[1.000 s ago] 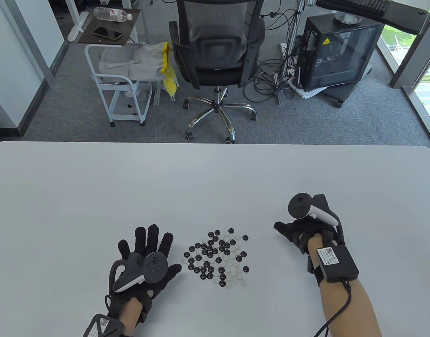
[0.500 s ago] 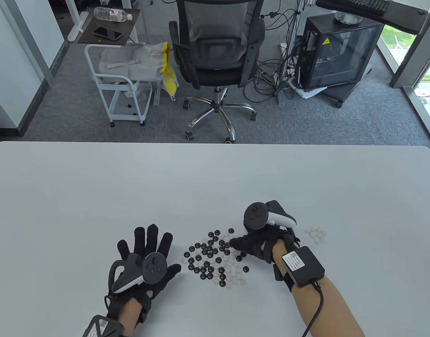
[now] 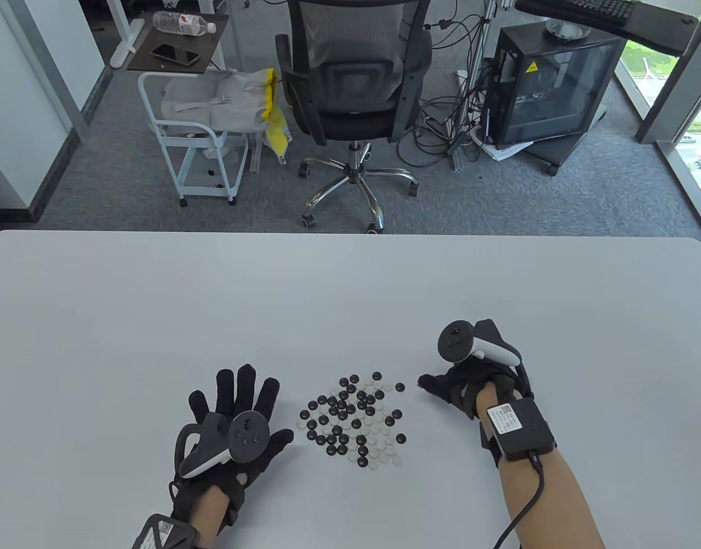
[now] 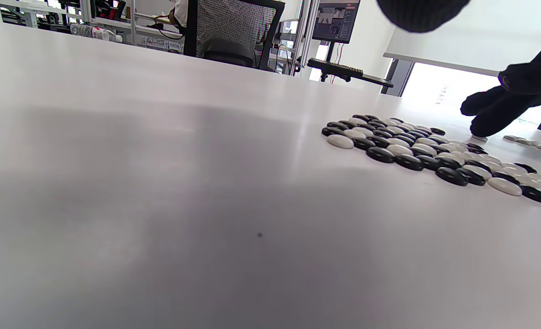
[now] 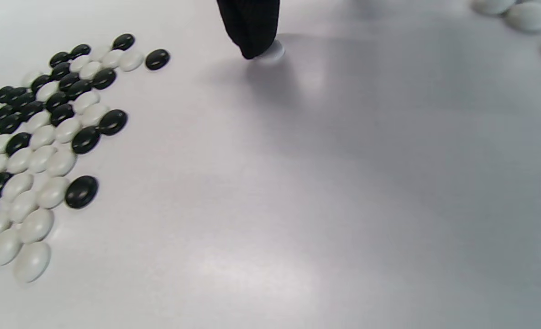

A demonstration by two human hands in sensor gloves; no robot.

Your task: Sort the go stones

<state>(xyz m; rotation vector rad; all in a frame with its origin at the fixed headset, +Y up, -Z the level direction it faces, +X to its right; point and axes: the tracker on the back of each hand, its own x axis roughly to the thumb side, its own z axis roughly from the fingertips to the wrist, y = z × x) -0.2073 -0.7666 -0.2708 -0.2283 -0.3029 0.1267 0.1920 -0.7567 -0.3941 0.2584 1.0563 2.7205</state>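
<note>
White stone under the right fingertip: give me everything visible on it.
The white stone is a small, smooth, rounded piece with a glossy, glass-like or plastic-like look. It lies flat on the white table, alone, apart from the mixed pile of black and white stones and on the side of it toward the right hand. One black-gloved fingertip of that hand presses on it from above and covers most of it. No pinch shows. In the table view the hand hides it.
</note>
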